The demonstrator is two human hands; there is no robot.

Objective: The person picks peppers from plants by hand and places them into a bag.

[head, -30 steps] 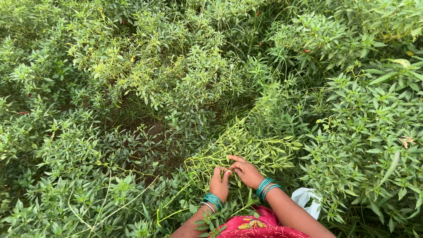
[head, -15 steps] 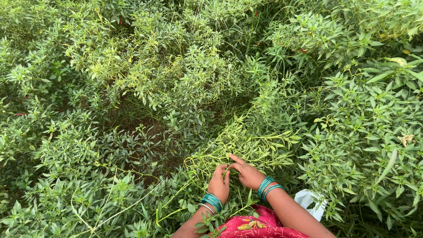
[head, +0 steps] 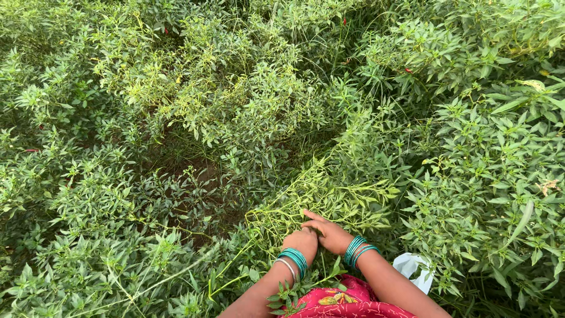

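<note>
A bent-over, yellow-green chilli plant branch [head: 318,197] lies low in the middle foreground, and both hands work at its base: the left hand [head: 301,240] is curled into a loose fist among the stems, while the right hand [head: 329,234] touches it, fingers pointing left onto the foliage; whether either pinches a pod cannot be told. Around them dense green chilli bushes [head: 235,106] fill the field, a patch of bare soil [head: 203,176] shows between rows, and a white bag [head: 415,268] sits by the right forearm.
</note>
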